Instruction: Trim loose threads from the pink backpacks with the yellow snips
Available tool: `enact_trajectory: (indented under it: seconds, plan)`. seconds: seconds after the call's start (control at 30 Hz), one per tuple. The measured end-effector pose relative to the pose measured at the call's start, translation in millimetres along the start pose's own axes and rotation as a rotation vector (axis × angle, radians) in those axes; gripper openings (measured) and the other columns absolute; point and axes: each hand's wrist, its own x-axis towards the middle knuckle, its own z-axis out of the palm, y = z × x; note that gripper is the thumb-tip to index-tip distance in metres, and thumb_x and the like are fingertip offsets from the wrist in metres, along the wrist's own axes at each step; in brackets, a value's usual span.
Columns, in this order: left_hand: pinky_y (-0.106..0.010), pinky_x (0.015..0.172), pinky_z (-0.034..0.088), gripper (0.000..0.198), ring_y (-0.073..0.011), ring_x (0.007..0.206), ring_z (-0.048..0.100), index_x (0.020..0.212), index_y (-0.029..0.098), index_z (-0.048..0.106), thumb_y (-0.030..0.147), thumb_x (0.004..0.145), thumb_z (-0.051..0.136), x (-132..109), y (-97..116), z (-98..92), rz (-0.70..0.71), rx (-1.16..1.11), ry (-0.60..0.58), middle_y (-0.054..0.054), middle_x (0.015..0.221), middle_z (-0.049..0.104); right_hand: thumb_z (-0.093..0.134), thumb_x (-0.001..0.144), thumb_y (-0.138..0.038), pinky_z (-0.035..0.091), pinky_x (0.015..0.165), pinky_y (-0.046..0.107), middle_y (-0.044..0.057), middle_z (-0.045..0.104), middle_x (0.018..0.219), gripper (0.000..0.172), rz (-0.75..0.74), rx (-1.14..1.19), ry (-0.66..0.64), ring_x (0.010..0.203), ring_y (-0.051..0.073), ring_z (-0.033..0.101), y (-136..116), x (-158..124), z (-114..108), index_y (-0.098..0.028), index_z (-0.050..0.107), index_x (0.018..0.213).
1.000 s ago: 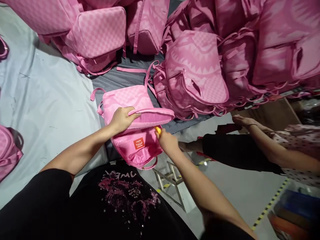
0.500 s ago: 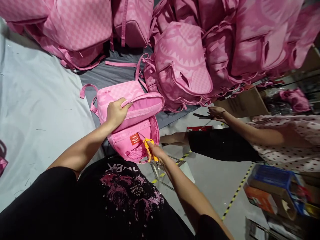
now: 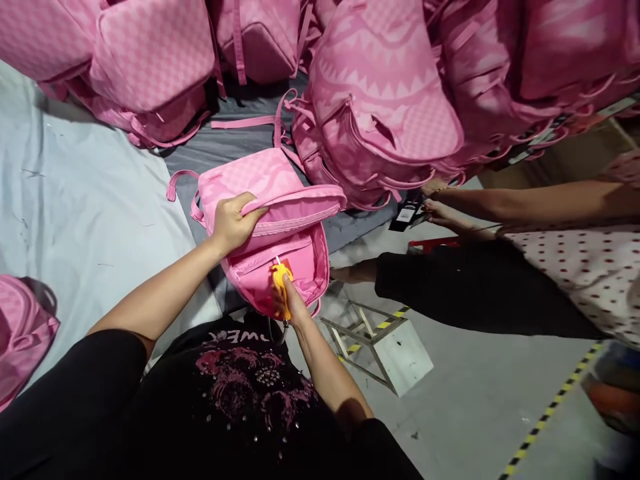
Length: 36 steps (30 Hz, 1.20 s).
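Note:
A small pink backpack [image 3: 250, 170] lies unzipped in front of me at the table's edge, its pink lining showing. My left hand [image 3: 236, 221] is closed on the edge of its opening and holds the flap up. Inside the mouth of the bag, my right hand [image 3: 290, 300] grips yellow-handled scissors [image 3: 283, 277], tip pointing away from me. They cover most of a small red label on the inner pocket. A cord hangs below the right hand; where it is fastened I cannot tell.
Large pink backpacks [image 3: 380, 87] crowd the far side of the covered table [image 3: 100, 220]. Another pink bag [image 3: 25, 333] lies at left. To the right, a co-worker's hands [image 3: 440, 207] hold a black tag [image 3: 406, 215]. A stool [image 3: 400, 353] stands on the floor.
My right hand has moved left with the scissors, now over the red label. My left hand keeps its hold. The view has shifted, and the co-worker's hands have come closer to the bags.

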Motion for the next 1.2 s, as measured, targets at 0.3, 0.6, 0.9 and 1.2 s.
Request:
enact_trajectory:
  seconds: [0.3,0.6,0.9,1.2]
  plan:
    - [-0.026,0.062,0.037,0.032,-0.0137,0.061,0.053,0.073,0.018,0.063,0.048,0.087,0.059,-11,-1,1.8,0.005,-0.004,-0.052,0.0,0.064,0.06,0.073,0.081,-0.055,0.027,0.035,0.022,-0.006,0.047,0.039,0.038,0.135,-1.22,0.405,0.027,0.012,0.041,-108,-98,-50,-0.019,0.061,0.085]
    - [-0.026,0.061,0.035,0.031,-0.0143,0.06,0.054,0.071,0.018,0.063,0.045,0.086,0.061,-14,5,-0.8,-0.014,-0.004,-0.052,0.0,0.063,0.06,0.058,0.084,-0.069,0.03,0.036,0.022,-0.007,0.043,0.045,0.048,-0.216,-0.769,0.36,0.033,0.01,0.039,-104,-121,-50,-0.023,0.043,0.079]
    - [-0.027,0.062,0.038,0.032,-0.0146,0.062,0.055,0.072,0.018,0.063,0.046,0.086,0.06,-13,14,-0.3,-0.024,0.052,-0.094,0.0,0.062,0.058,0.051,0.085,-0.072,0.027,0.036,0.021,-0.009,0.036,0.045,0.05,-0.17,-0.518,0.266,0.033,0.008,0.031,-72,-111,-65,-0.023,0.045,0.078]
    - [-0.049,0.103,0.049,0.091,-0.0354,0.139,0.046,0.154,0.025,0.029,0.068,0.079,0.06,-120,-30,-43.2,-0.749,-0.202,-0.181,-0.017,0.154,0.043,0.058,0.076,-0.069,0.03,0.043,0.021,0.004,0.065,0.067,0.051,-0.308,-0.507,0.473,0.058,0.02,0.064,-33,-109,-124,-0.021,0.055,0.091]
